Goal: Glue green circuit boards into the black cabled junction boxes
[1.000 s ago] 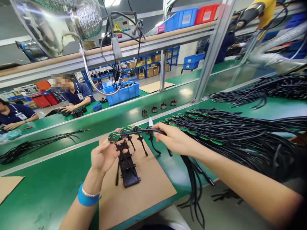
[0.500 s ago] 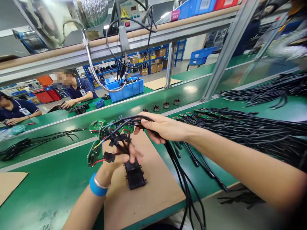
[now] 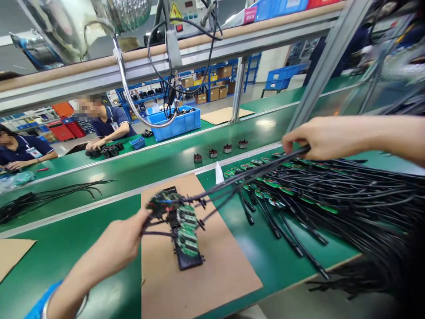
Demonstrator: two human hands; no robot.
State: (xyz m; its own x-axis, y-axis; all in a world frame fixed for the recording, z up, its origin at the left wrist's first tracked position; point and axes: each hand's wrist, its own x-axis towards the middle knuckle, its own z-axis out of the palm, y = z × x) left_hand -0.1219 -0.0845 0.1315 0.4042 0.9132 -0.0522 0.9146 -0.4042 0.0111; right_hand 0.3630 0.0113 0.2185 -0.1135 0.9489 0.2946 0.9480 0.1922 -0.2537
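Note:
My right hand (image 3: 320, 137) is closed around a bundle of black cables (image 3: 265, 166), held up at the right and stretched toward the middle. Several round green circuit boards (image 3: 187, 230) at the cables' other end lie over a black rectangular block (image 3: 191, 262) on a brown cardboard sheet (image 3: 222, 266). At the left of these boards, my left hand (image 3: 121, 241) has its fingers closed on the dark wired end of the bundle. Motion blurs this part, and its fingertips are partly hidden. A blue band circles the left wrist.
A large pile of black cables with green boards (image 3: 332, 190) covers the right side. Small motors (image 3: 227, 148) stand in a row behind the cardboard. A metal frame post (image 3: 328, 66) rises at the right. Two people (image 3: 113, 119) sit across the bench beside a blue bin (image 3: 175, 126).
My right hand has moved right and up, stretching the cables. The left hand has moved left and down from the block. The boards have come down over the block.

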